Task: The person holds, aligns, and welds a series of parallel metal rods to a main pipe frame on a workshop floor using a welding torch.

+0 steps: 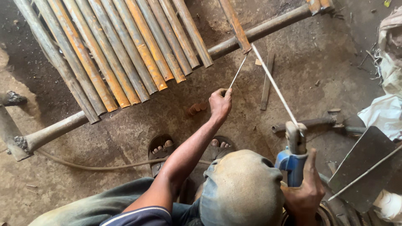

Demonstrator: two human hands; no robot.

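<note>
My left hand (220,104) reaches forward and pinches a thin grey rod (238,71), whose far end touches a rusty flat bar (234,23) where it meets a long steel pipe (259,31). Low on the right, my right hand (305,192) grips a blue electrode holder (291,161). A long pale welding rod (274,86) runs from the holder up to the same joint. A rounded, worn grey face shield (240,188) sits below, between my arms.
A row of several rusty bars (125,50) lies across the pipe at upper left. My sandalled feet (161,148) stand on the dirt floor beside a cable (96,167). A metal plate (364,167), white sacks (385,113), a short pipe (310,123) and a flat strip (266,81) lie right.
</note>
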